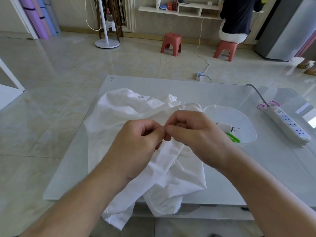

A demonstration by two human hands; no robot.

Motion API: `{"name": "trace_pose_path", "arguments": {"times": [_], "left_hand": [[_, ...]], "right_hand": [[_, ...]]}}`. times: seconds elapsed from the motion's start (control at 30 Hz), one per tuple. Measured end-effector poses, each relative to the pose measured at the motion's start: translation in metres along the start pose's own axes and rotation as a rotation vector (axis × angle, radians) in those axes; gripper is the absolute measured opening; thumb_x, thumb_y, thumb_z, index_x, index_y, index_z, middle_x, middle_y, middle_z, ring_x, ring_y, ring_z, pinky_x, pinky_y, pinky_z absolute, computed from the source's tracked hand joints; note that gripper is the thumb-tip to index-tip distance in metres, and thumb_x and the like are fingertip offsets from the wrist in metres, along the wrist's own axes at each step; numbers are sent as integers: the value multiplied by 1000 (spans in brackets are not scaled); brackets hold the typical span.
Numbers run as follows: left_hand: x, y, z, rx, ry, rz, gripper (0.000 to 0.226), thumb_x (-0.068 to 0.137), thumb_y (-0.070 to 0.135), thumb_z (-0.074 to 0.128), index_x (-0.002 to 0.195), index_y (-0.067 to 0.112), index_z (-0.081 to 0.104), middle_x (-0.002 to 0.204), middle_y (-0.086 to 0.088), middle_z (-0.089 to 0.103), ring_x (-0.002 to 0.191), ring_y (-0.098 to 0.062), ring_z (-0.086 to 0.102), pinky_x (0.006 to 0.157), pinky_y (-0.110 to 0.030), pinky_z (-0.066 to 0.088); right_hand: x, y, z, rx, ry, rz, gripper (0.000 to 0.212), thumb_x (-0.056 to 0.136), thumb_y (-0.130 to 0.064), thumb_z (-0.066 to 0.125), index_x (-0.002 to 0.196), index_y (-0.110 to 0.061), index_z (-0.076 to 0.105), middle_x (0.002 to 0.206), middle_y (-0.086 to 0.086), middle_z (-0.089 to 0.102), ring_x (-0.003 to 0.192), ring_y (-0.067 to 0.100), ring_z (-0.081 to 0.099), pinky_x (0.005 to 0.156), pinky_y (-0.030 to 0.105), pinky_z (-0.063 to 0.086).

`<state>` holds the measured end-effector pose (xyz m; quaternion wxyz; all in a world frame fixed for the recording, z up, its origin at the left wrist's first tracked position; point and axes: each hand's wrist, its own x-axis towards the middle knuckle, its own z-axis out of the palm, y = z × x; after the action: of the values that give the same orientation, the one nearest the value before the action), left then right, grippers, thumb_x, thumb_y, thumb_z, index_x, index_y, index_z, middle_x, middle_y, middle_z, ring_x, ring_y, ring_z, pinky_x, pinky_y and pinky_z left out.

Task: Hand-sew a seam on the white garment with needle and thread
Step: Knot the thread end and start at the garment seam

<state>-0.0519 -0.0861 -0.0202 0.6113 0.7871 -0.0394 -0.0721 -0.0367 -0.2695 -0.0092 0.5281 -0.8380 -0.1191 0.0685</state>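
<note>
White garment (pixel 119 117) lies bunched on the glass table (pixel 222 168), its lower part spilling over the near edge toward the person. Both hands meet above a raised fold near its middle. The left hand (pixel 136 142) has its fingers curled, thumb and forefinger pinching cloth at the fold. The right hand (pixel 196 134) is curled too, its thumb tip touching the left thumb, pinching at the same spot; whether it holds a needle I cannot tell, since neither needle nor thread shows.

The likeliest trouble is a pricked finger: both thumbs are touching, so a needle pushed through the fold could come out into the left fingertips. With white thread on white cloth, a tangle or slipped stitch would be hard to spot. The hanging part of the garment may also drag the fold out of the pinch and skew the seam.

Just right of the hands, a clear shallow dish (pixel 246 117) holds a white thread spool (pixel 224 126) and a green tool (pixel 233 138); a sweeping right wrist could knock them. A power strip (pixel 289 125) lies farther right.
</note>
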Motion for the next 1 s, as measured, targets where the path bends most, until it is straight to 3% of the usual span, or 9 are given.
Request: {"name": "trace_pose_path", "arguments": {"times": [0.1,0.27,0.43,0.83,1.0], "left_hand": [[-1,2,1,-15,-3,-4,29,99,21,64,74,20,78,60,3,53,59,-13,45,63,-33,39],[-1,1,-1,-9,2,-12,30,101,23,64,76,20,79,62,1,55,61,-14,47,65,-35,41],[-1,0,-1,-13,-2,-12,30,101,23,64,76,18,79,63,-1,53,61,-15,45,64,-35,39],[-1,1,-2,-20,-20,-21,30,101,21,63,76,18,79,62,1,50,61,-17,42,60,-31,37],[-1,1,-3,-16,-21,-34,30,101,22,64,75,19,79,61,2,48,62,-19,40,61,-34,35]], "right_hand": [[0,-2,-3,-108,99,7,24,96,-21,72,73,-17,67,50,-13,43,49,9,34,54,30,31],[3,4,-6,-185,226,70,26,96,-20,74,72,-15,64,47,-13,37,47,9,33,57,30,34],[8,9,-12,-190,314,76,26,95,-18,73,72,-16,64,52,-6,42,50,14,35,58,31,35],[10,13,-25,-232,428,164,24,98,-18,69,77,-9,64,43,-12,38,42,9,32,49,24,30],[11,16,-29,-212,470,178,22,99,-19,68,80,-8,66,42,-13,37,41,9,33,53,27,29]]}}
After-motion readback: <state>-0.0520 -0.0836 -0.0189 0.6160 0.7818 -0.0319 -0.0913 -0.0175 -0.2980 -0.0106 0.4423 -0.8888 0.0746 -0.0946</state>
